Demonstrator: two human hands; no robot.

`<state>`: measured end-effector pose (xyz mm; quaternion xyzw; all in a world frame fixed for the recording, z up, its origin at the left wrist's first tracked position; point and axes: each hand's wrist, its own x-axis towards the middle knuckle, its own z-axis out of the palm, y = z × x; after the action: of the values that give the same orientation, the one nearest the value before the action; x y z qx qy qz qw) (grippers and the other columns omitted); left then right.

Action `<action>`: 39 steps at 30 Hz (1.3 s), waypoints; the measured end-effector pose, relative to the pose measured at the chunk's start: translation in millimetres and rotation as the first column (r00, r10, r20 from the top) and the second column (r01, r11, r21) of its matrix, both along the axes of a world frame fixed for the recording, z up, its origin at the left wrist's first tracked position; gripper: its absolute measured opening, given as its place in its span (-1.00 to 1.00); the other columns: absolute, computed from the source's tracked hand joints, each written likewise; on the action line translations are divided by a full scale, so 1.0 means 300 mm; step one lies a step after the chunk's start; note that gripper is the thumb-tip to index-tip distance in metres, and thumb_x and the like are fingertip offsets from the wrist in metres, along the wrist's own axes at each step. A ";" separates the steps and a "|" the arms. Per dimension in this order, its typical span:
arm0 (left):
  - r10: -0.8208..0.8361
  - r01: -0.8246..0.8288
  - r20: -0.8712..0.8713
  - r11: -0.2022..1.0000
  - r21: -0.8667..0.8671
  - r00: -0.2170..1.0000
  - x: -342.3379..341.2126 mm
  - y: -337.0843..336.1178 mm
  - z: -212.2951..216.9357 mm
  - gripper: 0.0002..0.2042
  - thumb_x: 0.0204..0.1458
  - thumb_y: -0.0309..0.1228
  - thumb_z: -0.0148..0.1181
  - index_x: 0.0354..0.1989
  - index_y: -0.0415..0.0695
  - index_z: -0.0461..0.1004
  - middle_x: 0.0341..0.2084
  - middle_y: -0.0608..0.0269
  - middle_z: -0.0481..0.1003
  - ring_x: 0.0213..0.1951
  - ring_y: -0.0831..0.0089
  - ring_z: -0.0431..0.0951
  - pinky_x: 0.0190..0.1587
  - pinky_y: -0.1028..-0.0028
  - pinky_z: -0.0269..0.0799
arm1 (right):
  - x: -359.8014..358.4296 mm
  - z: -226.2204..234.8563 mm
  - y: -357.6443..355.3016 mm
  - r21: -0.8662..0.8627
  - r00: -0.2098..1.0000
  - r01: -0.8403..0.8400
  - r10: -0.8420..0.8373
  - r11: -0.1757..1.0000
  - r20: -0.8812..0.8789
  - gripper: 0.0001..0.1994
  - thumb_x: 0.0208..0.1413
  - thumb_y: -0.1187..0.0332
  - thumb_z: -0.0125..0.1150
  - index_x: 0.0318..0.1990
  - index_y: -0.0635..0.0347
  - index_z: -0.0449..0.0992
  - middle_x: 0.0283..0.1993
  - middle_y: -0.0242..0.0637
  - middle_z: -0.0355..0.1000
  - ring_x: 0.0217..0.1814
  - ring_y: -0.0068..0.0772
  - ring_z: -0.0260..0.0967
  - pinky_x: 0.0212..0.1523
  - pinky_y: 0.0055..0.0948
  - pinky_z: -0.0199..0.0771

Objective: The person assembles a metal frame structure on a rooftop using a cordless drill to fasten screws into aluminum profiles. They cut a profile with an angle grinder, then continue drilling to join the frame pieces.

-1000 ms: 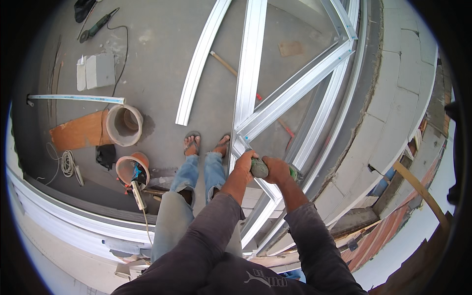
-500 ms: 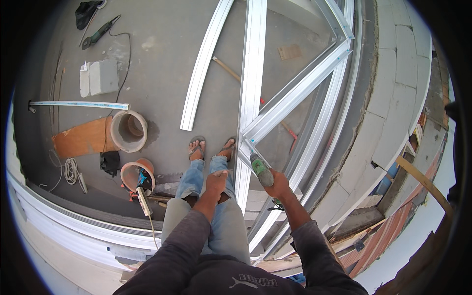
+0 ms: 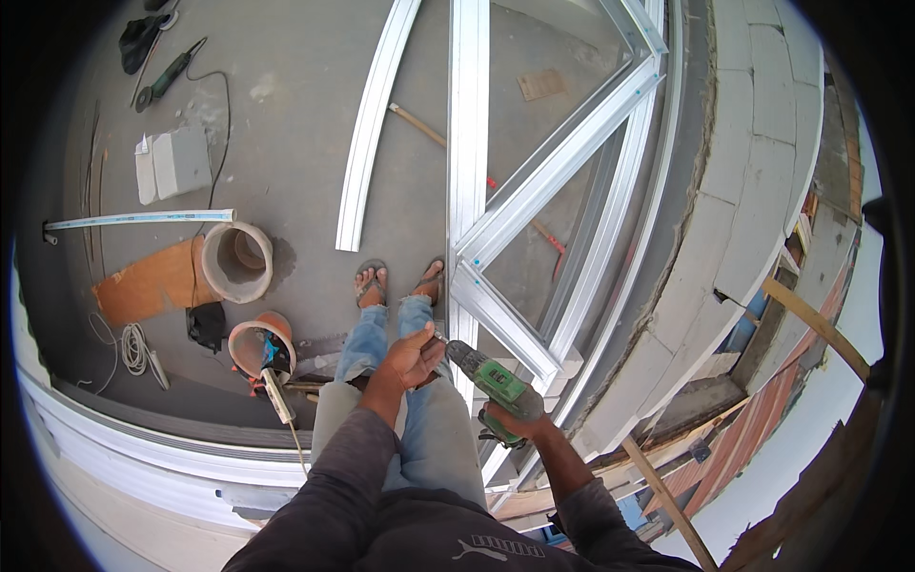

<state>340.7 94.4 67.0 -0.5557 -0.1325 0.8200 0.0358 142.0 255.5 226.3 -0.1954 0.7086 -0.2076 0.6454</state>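
Your right hand (image 3: 531,426) grips the green drill (image 3: 502,383), handle mostly hidden, tip toward ten o'clock. Your left hand (image 3: 412,359) curls beside that tip; I can't tell its grip. The metal frame (image 3: 564,164) runs out of view at twelve o'clock.

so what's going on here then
A person stands beside a metal frame, with their right hand gripping a green drill. Their left hand is up by the drill's front end; whether it holds anything small can't be made out. A separate metal strip and a grey bucket are off to the left.
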 end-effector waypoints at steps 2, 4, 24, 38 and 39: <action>-0.046 0.046 -0.007 0.998 0.048 0.999 0.023 -0.020 0.004 -0.63 0.17 -0.16 0.46 0.00 -0.07 0.51 -0.07 0.28 0.54 0.06 0.39 0.55 0.12 0.37 0.53 | -0.012 -0.011 0.024 0.000 0.998 0.028 -0.028 1.000 0.062 -0.62 0.08 0.43 0.41 0.08 0.23 0.56 -0.18 -0.17 0.65 -0.24 -0.35 0.61 -0.15 -0.35 0.60; -0.159 0.162 -0.058 0.985 0.053 0.986 0.027 -0.048 0.009 -0.67 0.17 -0.17 0.46 -0.05 -0.06 0.54 -0.11 0.31 0.56 0.04 0.43 0.57 0.12 0.39 0.53 | -0.029 -0.016 0.032 -0.088 0.999 -0.021 0.025 0.996 0.047 -0.60 0.09 0.41 0.40 0.10 0.21 0.56 -0.18 -0.15 0.64 -0.24 -0.28 0.61 -0.15 -0.35 0.59; -0.096 0.096 0.006 0.986 -0.133 0.995 -0.409 0.010 0.190 -0.44 0.13 -0.08 0.46 0.16 -0.17 0.45 0.04 0.17 0.50 0.12 0.34 0.48 0.26 0.27 0.35 | -0.150 -0.299 -0.182 0.033 0.916 -0.238 0.236 0.971 -0.323 -0.50 -0.10 0.26 0.48 0.08 0.05 0.58 -0.18 -0.01 0.65 -0.09 0.17 0.61 -0.07 -0.03 0.62; 0.000 -0.001 0.051 1.000 0.020 0.999 -0.427 0.006 0.123 -0.83 -0.01 -0.50 0.29 -0.22 -0.15 0.52 -0.32 0.27 0.49 -0.25 0.34 0.56 -0.11 0.28 0.55 | -0.142 -0.281 -0.247 0.232 0.857 -0.355 0.415 0.906 -0.306 -0.47 -0.14 0.14 0.51 0.06 -0.03 0.56 -0.10 -0.08 0.66 0.02 0.14 0.60 0.03 0.02 0.62; -0.005 0.005 0.057 1.000 0.012 0.998 -0.433 -0.002 0.114 -0.83 -0.01 -0.50 0.29 -0.22 -0.14 0.52 -0.32 0.27 0.49 -0.25 0.34 0.57 -0.11 0.27 0.56 | -0.150 -0.289 -0.253 0.235 0.855 -0.362 0.421 0.902 -0.303 -0.47 -0.14 0.13 0.51 0.06 -0.03 0.55 -0.10 -0.09 0.66 0.01 0.14 0.60 0.03 0.02 0.62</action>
<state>210.7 93.8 101.3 -0.5791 -0.1368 0.8028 0.0372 97.1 179.5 139.6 -0.3137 0.7711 0.0271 0.5534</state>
